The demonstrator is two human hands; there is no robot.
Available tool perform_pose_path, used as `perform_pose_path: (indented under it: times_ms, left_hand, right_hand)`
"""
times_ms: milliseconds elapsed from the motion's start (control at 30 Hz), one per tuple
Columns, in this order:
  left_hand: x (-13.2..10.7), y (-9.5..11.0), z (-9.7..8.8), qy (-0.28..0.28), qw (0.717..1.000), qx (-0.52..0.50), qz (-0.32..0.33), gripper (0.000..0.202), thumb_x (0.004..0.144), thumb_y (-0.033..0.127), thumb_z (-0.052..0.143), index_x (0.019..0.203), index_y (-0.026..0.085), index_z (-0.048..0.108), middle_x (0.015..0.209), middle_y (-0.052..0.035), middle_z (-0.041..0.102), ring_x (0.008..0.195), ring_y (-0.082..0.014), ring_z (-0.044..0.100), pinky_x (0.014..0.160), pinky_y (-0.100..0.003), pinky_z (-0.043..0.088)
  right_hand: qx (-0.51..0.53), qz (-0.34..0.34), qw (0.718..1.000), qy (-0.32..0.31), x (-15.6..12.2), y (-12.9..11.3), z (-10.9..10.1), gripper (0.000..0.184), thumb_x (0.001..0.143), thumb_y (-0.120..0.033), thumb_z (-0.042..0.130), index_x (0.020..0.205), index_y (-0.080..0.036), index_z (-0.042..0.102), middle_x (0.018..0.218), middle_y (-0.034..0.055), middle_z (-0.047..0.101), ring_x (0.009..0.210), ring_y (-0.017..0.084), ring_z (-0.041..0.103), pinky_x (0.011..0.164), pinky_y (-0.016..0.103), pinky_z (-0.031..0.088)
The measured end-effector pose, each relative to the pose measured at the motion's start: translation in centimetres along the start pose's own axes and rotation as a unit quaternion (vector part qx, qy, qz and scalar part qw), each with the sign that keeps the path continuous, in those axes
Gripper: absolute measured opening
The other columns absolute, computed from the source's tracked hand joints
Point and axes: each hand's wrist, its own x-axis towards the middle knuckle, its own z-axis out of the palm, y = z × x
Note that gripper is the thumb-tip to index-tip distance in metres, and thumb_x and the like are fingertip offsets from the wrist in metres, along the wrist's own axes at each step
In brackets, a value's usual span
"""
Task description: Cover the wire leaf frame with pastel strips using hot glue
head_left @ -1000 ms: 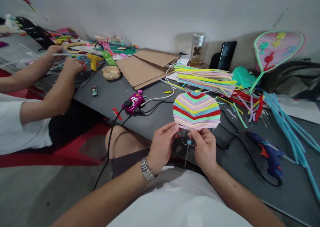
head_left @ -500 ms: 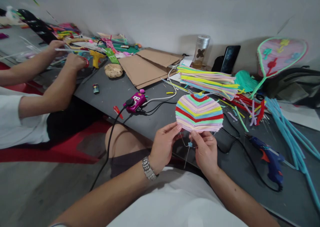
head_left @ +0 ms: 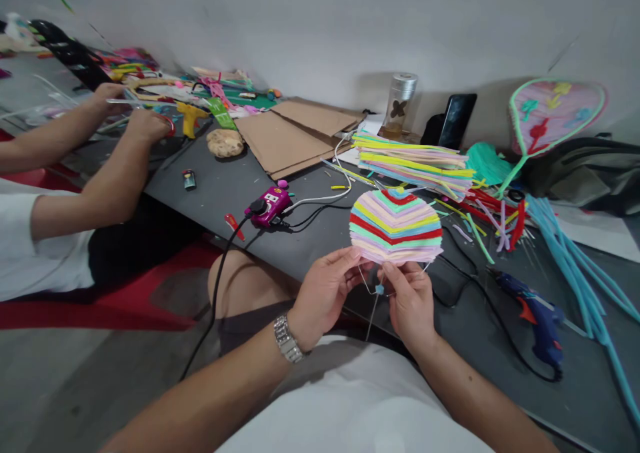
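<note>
A striped pipe-cleaner fan (head_left: 395, 230) is held up over the table edge, its rows of pink, lilac, yellow, blue, red and green set in V shapes. My left hand (head_left: 327, 290) pinches its lower left edge between thumb and fingers. At the bottom middle, my right hand (head_left: 411, 300) grips it with the thumb in front. Bare wire shows below the fan between my hands, with a small blue knot (head_left: 380, 289) where a thin stem hangs down. Some of my fingers are hidden behind the fan.
A blue glue gun (head_left: 535, 313) and blue pipe cleaners (head_left: 575, 266) lie right. Behind the fan are a pipe-cleaner bundle (head_left: 415, 163), a bottle (head_left: 400, 103) and a phone (head_left: 457, 120). A purple power socket (head_left: 270, 206) and cardboard (head_left: 290, 136) lie left; beyond, a co-worker's hands (head_left: 145, 126) hold scissors.
The fan and both my hands stay nearly in place, with the same hold. The whole view has shifted slightly. My left wrist sits a little further left.
</note>
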Motion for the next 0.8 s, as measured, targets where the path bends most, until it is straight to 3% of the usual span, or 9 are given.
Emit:
perform_pose_path:
  times_ms: [200,400,600,800]
  left_hand:
    - [-0.6,-0.8,-0.1,0.009,1.0,0.016,0.015,0.032,0.067,0.038,0.093,0.083,0.015,0.078,0.087,-0.0069,0.077,0.083,-0.0162,0.07,0.079,-0.027,0.056]
    - [-0.2,-0.4,-0.2,0.056,0.994,0.063,0.067,0.032,0.063,0.037,0.094,0.076,0.015,0.074,0.079,-0.0044,0.074,0.077,-0.0149,0.067,0.068,-0.023,0.053]
    - [0.4,-0.3,-0.6,0.077,0.984,0.128,0.101,0.026,0.068,0.036,0.088,0.074,0.016,0.072,0.072,-0.0009,0.07,0.069,-0.0109,0.061,0.062,-0.02,0.047]
    - [0.0,-0.8,0.0,0.016,0.989,0.138,0.058,0.03,0.072,0.04,0.085,0.085,0.015,0.077,0.082,-0.0032,0.073,0.076,-0.0137,0.063,0.066,-0.022,0.048]
  right_hand:
    - [0.014,0.007,1.0,-0.001,0.1,0.0,-0.1,0.026,0.077,-0.038,0.085,0.074,-0.019,0.067,0.066,-0.0028,0.066,0.061,0.011,0.059,0.066,0.025,0.05]
    - [0.027,0.015,1.0,0.002,0.1,0.0,0.2,0.029,0.073,-0.039,0.088,0.072,-0.019,0.067,0.064,-0.0034,0.065,0.06,0.01,0.056,0.064,0.023,0.048]
    - [0.01,0.016,1.0,-0.006,0.0,0.0,0.1,0.031,0.072,-0.041,0.088,0.071,-0.019,0.067,0.064,-0.0023,0.067,0.06,0.011,0.058,0.063,0.024,0.048]
    - [0.035,0.014,0.999,-0.02,-0.1,-0.3,0.7,0.03,0.072,-0.04,0.088,0.071,-0.02,0.066,0.062,-0.0036,0.066,0.058,0.011,0.057,0.062,0.025,0.05]
